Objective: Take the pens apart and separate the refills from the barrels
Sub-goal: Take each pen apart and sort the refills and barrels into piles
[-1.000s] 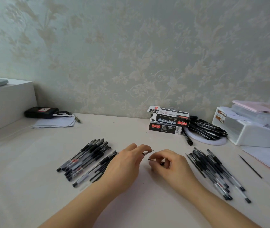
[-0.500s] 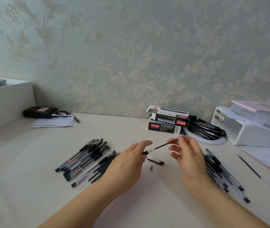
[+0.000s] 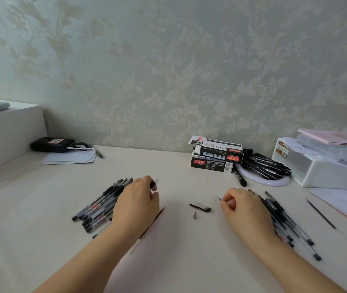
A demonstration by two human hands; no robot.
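Note:
My left hand (image 3: 137, 200) rests over the left heap of pens (image 3: 98, 207), fingers closed on a pen barrel (image 3: 154, 183) whose blurred end pokes past the fingertips. My right hand (image 3: 245, 210) is closed on a thin refill (image 3: 219, 197); only its metal tip shows, and the hand lies against the right heap of pens (image 3: 286, 220). Between the hands lie a black cap (image 3: 200, 207) and a small grey tip cone (image 3: 194, 215). One dark refill (image 3: 153, 220) lies beside my left wrist. Another refill (image 3: 320, 213) lies alone at the right.
Two pen boxes (image 3: 215, 157) are stacked at the back, beside black markers on a white round plate (image 3: 274, 182). A white container (image 3: 327, 172) and papers are at the right. A black device (image 3: 52, 144), paper and a white box (image 3: 10, 132) are at the left.
The refill came out of the barrel. My hands moved apart: the right went down to the right heap with the refill, the left went left with the barrel.

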